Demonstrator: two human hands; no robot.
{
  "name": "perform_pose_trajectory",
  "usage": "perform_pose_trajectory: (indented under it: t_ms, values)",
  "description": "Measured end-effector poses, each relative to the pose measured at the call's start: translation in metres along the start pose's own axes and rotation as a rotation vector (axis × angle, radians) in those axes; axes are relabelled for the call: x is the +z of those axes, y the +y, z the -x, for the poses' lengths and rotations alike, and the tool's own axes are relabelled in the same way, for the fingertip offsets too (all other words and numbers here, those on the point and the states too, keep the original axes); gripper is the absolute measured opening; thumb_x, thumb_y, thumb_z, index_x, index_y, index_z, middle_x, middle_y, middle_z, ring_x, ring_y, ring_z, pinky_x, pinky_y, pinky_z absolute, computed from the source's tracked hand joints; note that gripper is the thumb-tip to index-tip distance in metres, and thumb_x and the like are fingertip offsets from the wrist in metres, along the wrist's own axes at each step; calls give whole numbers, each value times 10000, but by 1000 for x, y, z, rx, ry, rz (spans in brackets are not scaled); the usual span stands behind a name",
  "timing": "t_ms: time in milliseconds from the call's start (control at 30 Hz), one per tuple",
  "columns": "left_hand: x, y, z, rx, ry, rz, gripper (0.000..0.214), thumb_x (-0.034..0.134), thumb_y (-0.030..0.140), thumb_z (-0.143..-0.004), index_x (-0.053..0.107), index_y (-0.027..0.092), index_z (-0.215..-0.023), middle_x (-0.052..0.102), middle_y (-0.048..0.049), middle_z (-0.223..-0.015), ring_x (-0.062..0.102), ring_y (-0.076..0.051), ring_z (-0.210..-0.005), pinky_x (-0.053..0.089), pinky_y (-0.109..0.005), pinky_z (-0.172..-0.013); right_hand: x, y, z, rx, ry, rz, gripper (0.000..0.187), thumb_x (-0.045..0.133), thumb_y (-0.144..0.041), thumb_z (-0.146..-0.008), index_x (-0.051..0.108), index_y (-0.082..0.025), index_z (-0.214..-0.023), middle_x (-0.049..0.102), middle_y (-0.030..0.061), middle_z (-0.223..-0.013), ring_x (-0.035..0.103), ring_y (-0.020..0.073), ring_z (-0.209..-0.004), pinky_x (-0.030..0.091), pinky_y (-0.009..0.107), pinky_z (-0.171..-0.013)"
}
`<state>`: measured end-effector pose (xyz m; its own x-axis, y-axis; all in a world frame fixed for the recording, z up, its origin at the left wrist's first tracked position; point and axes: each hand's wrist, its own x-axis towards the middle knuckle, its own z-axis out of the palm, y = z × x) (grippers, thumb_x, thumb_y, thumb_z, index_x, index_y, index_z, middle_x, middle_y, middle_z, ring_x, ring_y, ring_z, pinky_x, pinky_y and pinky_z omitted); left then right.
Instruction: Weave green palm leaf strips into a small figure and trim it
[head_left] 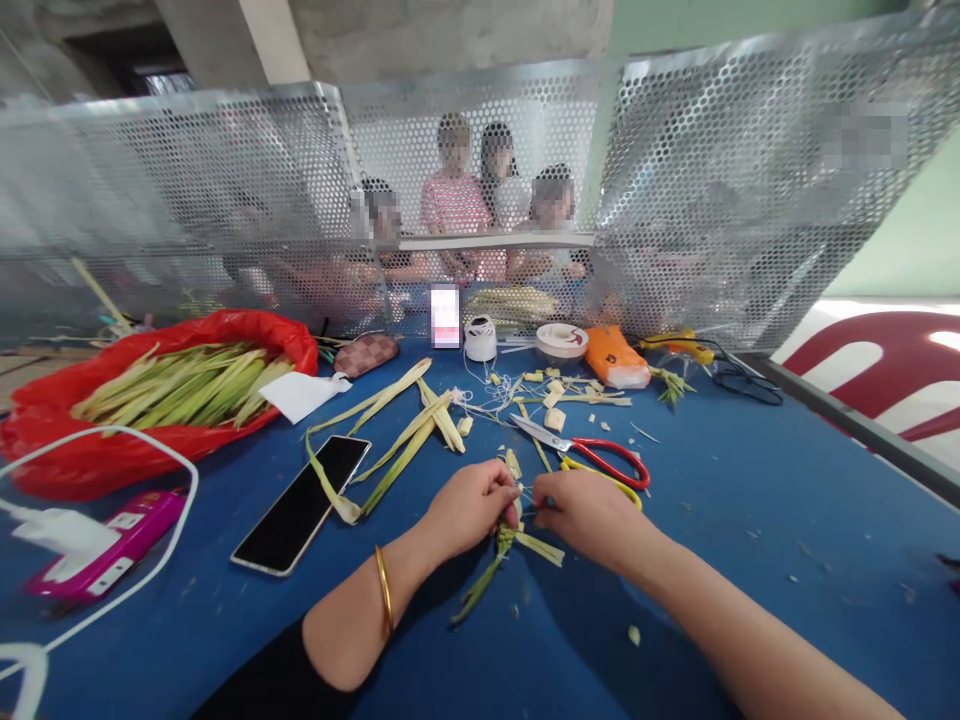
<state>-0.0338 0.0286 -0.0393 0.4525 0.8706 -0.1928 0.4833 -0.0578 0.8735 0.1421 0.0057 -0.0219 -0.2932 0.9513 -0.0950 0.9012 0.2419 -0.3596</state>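
My left hand (484, 503) is closed in a pinch around a small bundle of green leaf strips (491, 580), whose woven-looking tail hangs below the fingers toward me. Close beside it, my right hand (566, 507) has its fingers pinched on what looks like a thin white string, faintly visible between the hands. Just beyond the right hand lie red-handled scissors (611, 462) and a yellow-handled tool (604, 480), partly hidden by that hand. A spool of white string (481, 342) stands farther back, with loose loops trailing in front of it.
A red plastic bag (281, 335) of leaf strips sits at left, near a purple power strip (142, 525) with a white cable. A black phone (304, 505) lies under a strip. Tape (562, 341) and an orange packet (615, 357) stand before the perforated screen; people sit and stand behind it.
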Motion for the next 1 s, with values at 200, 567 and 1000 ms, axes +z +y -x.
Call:
perform_pose_trajectory:
  t_ms: [200, 567, 1000]
  values:
    - [5, -4, 0, 32, 69, -138, 181, 515, 347, -812, 611, 195, -790, 696, 6, -653, 565, -132, -555, 350, -229, -522, -8, 9, 2, -55, -117, -364, 85, 638, -205, -716, 683, -208, -645, 617, -11, -651, 532, 147, -631, 333, 255, -573]
    - [-2, -7, -2, -24, -126, 223, 159, 598, 303, -729, 645, 155, -696, 664, -16, -665, 544, -117, -570, 419, -235, -573, 21, -5, -11, 289, 65, -1096, 251, 631, -390, -705, 536, -188, -590, 444, -71, -413, 354, 70, -391, 233, 210, -411]
    - [2, 2, -1, -136, -31, 391, 166, 674, 299, -698, 622, 142, -675, 622, 12, -586, 520, -84, -528, 418, -221, -576, 5, 17, -13, 54, 160, -746, 168, 673, -363, -713, 712, -206, -757, 632, 6, -651, 516, 139, -567, 385, 270, -533]
